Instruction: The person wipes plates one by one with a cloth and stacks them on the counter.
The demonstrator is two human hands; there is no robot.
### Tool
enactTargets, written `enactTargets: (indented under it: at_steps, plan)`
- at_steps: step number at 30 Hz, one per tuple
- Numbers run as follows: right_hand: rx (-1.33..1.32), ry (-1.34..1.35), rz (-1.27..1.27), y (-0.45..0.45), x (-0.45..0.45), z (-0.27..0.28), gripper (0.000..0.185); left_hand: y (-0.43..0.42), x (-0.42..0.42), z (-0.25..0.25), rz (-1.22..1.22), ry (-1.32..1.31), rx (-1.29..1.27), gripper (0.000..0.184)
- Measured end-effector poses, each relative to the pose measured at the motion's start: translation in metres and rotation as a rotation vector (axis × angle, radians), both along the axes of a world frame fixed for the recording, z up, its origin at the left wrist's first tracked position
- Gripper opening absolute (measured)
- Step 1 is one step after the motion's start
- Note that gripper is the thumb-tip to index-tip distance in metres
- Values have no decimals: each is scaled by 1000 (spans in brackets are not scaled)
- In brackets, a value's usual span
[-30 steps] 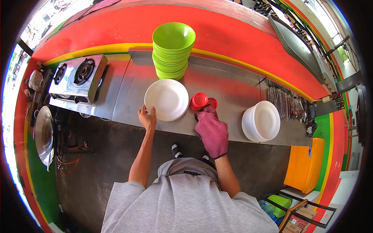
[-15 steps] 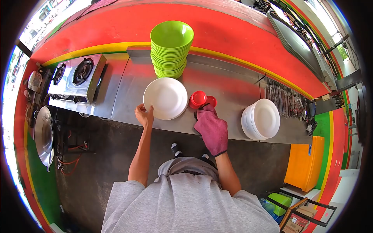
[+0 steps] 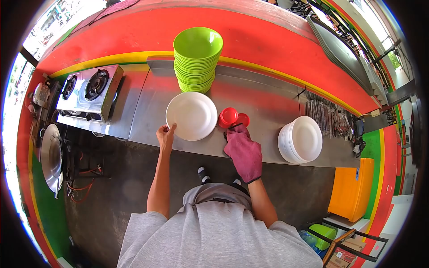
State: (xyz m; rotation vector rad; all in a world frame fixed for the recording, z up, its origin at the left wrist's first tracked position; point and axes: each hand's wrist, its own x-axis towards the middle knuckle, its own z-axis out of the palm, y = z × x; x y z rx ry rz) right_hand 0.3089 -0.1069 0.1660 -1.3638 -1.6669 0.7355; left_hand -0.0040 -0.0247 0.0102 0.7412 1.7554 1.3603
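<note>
A white plate rests on the steel counter in front of me. My left hand pinches its near left rim between thumb and fingers. A maroon cloth covers my right hand down to the wrist, so those fingers are hidden. The far end of the cloth lies at the counter beside two small red cups or bowls, right of the plate. Just behind the plate rises a tall stack of green bowls. A stack of white plates or shallow bowls lies tipped sideways toward the right.
A two-burner gas stove stands at the counter's left end. Cutlery lies along the back right. A red wall closes off the rear. A large wok is at far left, and an orange box at lower right.
The view has shifted very slightly, so the counter and its things sit a little lower. Both hands stay in nearly the same places, the left still at the plate's rim.
</note>
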Motion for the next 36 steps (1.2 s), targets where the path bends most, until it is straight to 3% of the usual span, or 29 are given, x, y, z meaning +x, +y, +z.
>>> enactTargets:
  at_steps: [11, 25, 28, 31, 34, 36]
  plan:
    - [23, -280, -16, 4, -5, 7, 23, -6, -2, 0, -5, 224, 36, 31]
    - [-49, 111, -50, 1, -8, -3, 27, -10, 5, 37, 88, 380, 137, 26]
    - [-59, 133, -45, -2, -7, -3, 28, -6, -5, 18, 87, 729, 176, 27]
    - [-64, 147, -43, -4, -5, -2, 29, -4, -5, 13, 106, 690, 40, 31]
    - [-69, 157, -43, -6, -4, -3, 30, 4, -16, -7, 78, 353, -15, 35]
    - [-69, 164, -45, -7, -4, -3, 31, 8, -18, -17, 82, 320, -46, 35]
